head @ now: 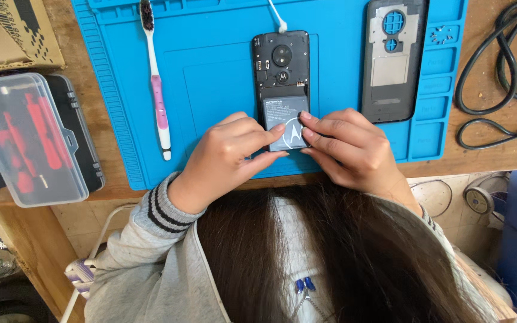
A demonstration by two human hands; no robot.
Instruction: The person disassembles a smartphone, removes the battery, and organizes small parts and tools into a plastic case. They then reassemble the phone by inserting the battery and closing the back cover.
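Note:
An open black smartphone (281,66) lies back-up on a blue work mat (210,78), its rear cover off. A dark grey battery (285,116) sits in its lower half. My left hand (228,155) and my right hand (345,146) meet at the phone's lower end, fingertips pressing on the battery from both sides. The removed back cover (394,57) lies inside-up to the right on the mat. My long dark hair hangs below the hands and hides the table's near edge.
A pink and white toothbrush (157,78) lies on the mat's left part. A clear plastic tool case (28,137) with red tools sits at the left, a cardboard box (16,33) behind it. Black cables (498,72) coil at the right on the wooden table.

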